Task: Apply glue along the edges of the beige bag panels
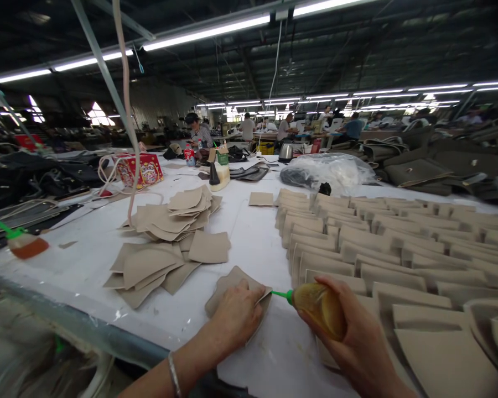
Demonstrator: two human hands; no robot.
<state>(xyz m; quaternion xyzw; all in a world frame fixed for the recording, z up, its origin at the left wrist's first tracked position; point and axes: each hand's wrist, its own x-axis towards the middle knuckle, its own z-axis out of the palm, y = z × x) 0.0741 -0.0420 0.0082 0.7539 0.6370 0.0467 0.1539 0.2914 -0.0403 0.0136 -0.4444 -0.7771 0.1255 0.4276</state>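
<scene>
While the left hand (238, 312) grasps a beige panel (227, 283) by its right edge on the near part of the white table (253, 243), the right hand's (352, 331) fingers wrap an amber squeeze bottle (321, 309), its green nozzle (281, 294) at that edge. A loose panel pile (149, 265) lies farther left; overlapping panel rows (382, 243) cover the right.

Wearing a silver-coloured bangle (174, 375) round the left forearm (201, 349), bottom of the frame, left of centre, narrow and band-like, kinda shiny tbh. Otherwise bare on that side, all the way down to the left hand (237, 314). Also bare at lower right, right hand (359, 337) and wrist (384, 375) both
</scene>
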